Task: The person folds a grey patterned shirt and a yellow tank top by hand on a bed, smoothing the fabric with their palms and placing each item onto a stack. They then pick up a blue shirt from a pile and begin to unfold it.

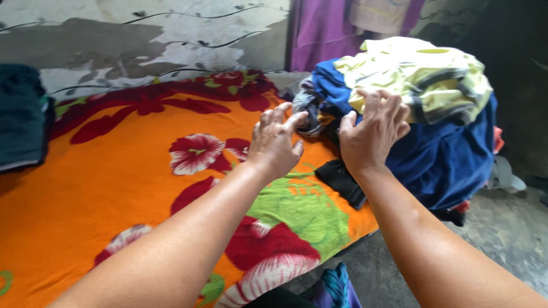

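A heap of clothes sits at the right end of the bed: a pale yellow striped garment [425,71] on top, a blue garment [451,154] beneath it, grey cloth [307,102] at its left side. My right hand [372,132] rests fingers spread on the heap, touching the yellow garment's lower edge and the blue one. My left hand [277,140] hovers just left of the heap with fingers apart, its fingertips near the grey cloth. It holds nothing. A black piece of cloth [341,181] lies under my right wrist.
An orange bedsheet [114,182] with red and white flowers and a green patch covers the bed. A dark folded stack [23,117] sits at the far left. Purple cloth [325,31] hangs on the wall behind. Grey floor [508,228] lies to the right.
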